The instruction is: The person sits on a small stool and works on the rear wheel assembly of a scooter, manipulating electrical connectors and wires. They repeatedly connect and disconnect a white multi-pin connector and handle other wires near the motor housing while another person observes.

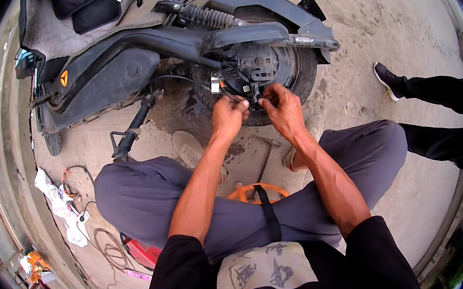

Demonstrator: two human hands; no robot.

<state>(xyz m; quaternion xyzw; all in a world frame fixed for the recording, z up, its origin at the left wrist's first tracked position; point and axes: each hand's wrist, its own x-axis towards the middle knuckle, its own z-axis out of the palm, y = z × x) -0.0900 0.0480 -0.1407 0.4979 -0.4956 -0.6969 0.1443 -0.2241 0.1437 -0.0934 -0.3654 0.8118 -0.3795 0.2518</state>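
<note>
We've 2 bare hands, both up by the hub of 1 rear wheel (309,81), on 1 dark scooter (136,64). L hand (229,116) pinches 1 thin dark wire (233,97) btwn thumb & fingers, right by the wheel's near side. R hand (284,110) is just R of it, thumb & fingers bent in near the same wire; contact pt too small, so we can't tell if it's gripping. 1 white connector (215,84) w/ 1 orange bit sits just above L hand. Higher up we've 1 spring shock (205,16). Our 2 beige shoes (188,148) flank 1 long-handled tool (267,154) on the concrete ground (382,167); 1 orange seat (275,187) shows btwn our legs. Far L: 1 white cloth (61,201) & 1 looped brown cord (108,251). Far R: 2 black-trousered legs (443,97) of 1 other person, 1 dark shoe (387,78) visible.
</note>
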